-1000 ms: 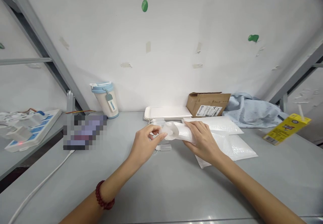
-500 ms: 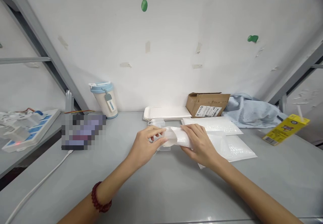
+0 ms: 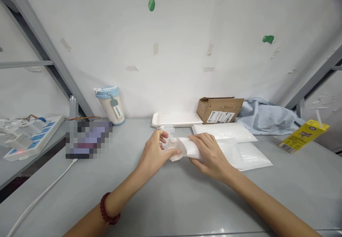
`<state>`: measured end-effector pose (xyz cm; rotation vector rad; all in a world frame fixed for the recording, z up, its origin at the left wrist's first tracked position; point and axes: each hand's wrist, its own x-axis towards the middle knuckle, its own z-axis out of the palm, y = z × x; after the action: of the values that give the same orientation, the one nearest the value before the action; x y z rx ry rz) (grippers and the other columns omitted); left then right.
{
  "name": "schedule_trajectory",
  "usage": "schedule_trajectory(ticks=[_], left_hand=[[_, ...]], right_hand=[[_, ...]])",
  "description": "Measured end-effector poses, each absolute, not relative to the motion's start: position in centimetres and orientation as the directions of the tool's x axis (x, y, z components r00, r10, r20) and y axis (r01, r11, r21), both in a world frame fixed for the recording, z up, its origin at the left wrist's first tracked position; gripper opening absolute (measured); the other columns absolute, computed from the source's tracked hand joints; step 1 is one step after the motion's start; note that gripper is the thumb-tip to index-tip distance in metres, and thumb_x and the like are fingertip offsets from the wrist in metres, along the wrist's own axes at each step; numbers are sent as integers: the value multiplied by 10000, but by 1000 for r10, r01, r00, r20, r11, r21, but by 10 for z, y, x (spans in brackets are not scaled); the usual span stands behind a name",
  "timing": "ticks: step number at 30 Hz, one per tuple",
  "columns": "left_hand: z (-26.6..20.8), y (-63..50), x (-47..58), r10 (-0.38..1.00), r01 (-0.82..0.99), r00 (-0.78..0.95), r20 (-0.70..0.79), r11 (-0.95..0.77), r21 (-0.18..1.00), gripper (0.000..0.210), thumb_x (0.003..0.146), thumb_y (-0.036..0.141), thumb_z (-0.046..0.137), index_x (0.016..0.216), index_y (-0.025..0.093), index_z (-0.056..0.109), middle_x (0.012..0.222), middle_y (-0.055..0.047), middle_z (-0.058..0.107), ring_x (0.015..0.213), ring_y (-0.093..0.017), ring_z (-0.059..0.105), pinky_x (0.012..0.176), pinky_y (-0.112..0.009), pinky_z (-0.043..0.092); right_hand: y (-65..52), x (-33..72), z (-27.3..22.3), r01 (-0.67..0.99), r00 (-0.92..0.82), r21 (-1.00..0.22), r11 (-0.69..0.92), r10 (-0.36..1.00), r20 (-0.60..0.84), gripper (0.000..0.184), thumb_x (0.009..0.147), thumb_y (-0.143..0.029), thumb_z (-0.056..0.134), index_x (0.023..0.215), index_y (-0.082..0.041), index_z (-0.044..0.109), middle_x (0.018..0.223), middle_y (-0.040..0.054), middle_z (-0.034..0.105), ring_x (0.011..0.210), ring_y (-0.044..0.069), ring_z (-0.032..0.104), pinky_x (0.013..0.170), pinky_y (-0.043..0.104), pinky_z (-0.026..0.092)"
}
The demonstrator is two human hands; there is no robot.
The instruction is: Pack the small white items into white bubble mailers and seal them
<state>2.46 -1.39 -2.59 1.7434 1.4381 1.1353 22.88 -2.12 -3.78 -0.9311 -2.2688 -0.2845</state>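
My right hand (image 3: 211, 155) is closed around a white bubble mailer (image 3: 191, 148), squeezing it so that its mouth gapes toward the left. At that mouth, my left hand (image 3: 156, 151) has its thumb pressed on the lip, with the fingers curled and set apart from the thumb. The left fingertips are partly hidden behind the translucent flap. Right behind the left fingers lies a clear plastic piece (image 3: 167, 128), partly covered. More white bubble mailers (image 3: 252, 157) lie flat under and beyond my right forearm.
At the back stand a stack of white flat packs (image 3: 176, 119), a cardboard box (image 3: 220, 110) and a light blue cloth (image 3: 267, 117). A yellow drink carton (image 3: 303, 137) is on the right. A tumbler (image 3: 110, 105), a phone (image 3: 89, 139) with its cable and a power strip (image 3: 34, 137) are left.
My left fingers have spread from the thumb, which moved slightly right and down along the mailer's lip. The mailer has dipped a little, with my right hand still around it.
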Motion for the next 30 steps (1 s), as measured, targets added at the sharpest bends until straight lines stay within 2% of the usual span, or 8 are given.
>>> schedule_trajectory(ticks=[2, 5, 8, 19, 23, 25, 27, 30], left_hand=[[-25, -12, 24, 979, 288, 194, 68, -123, 950, 464, 576, 329, 750, 952, 183, 521, 858, -9, 608, 720, -144, 571, 612, -262, 458], [-25, -14, 27, 930, 204, 366, -18, -61, 977, 221, 640, 295, 686, 715, 160, 529, 627, 48, 508, 574, -92, 477, 511, -204, 366], [-27, -18, 31, 938, 225, 346, 5, -88, 970, 276, 638, 251, 650, 554, 168, 401, 544, 66, 357, 518, -64, 336, 462, -196, 259], [-36, -24, 39, 941, 233, 339, -6, -78, 969, 274, 646, 155, 464, 526, 198, 221, 551, 44, 214, 524, -75, 220, 465, -232, 179], [-31, -14, 31, 956, 309, 292, 17, -110, 945, 280, 653, 206, 549, 510, 187, 308, 510, 58, 300, 491, -69, 298, 445, -210, 223], [-25, -7, 21, 962, 359, 268, 43, -141, 923, 241, 698, 306, 575, 556, 172, 435, 539, 42, 436, 506, -90, 403, 455, -210, 297], [-20, -1, 11, 966, 416, 243, 89, -187, 890, 234, 751, 396, 550, 714, 165, 567, 685, -3, 582, 607, -133, 522, 528, -234, 397], [-21, 3, -1, 942, 640, 248, 224, -333, 693, 266, 787, 382, 529, 954, 190, 609, 926, -50, 630, 802, -188, 580, 674, -295, 458]], right_hand=[[-23, 228, -36, 667, -542, -43, 744, 524, 656, 551, 720, -155, 535, 1245, -159, 370, 1036, 122, 537, 927, 263, 480, 761, 412, 392], [-27, 225, -35, 633, -579, -46, 773, 511, 635, 563, 718, -167, 531, 1255, -154, 360, 1025, 123, 539, 908, 261, 482, 758, 415, 394], [-29, 222, -34, 601, -619, -46, 798, 501, 605, 553, 729, -204, 533, 1253, -149, 365, 1021, 119, 549, 900, 252, 487, 761, 410, 400], [-35, 217, -35, 604, -708, -32, 796, 555, 437, 613, 713, -209, 518, 1298, -127, 353, 1121, 150, 513, 1024, 291, 442, 854, 470, 374], [-28, 222, -36, 652, -682, 21, 758, 575, 451, 562, 717, -158, 508, 1263, -120, 379, 1075, 148, 535, 976, 282, 461, 843, 448, 378], [-22, 229, -35, 689, -645, 42, 724, 585, 493, 518, 724, -153, 512, 1229, -125, 399, 1044, 145, 549, 943, 278, 472, 823, 437, 385], [-14, 238, -33, 746, -571, 23, 666, 622, 536, 497, 732, -170, 531, 1213, -144, 410, 1030, 131, 553, 930, 273, 479, 796, 415, 396], [-4, 251, -31, 841, -448, -20, 541, 716, 535, 470, 749, -184, 530, 1205, -174, 420, 1043, 119, 546, 979, 279, 481, 812, 415, 391]])
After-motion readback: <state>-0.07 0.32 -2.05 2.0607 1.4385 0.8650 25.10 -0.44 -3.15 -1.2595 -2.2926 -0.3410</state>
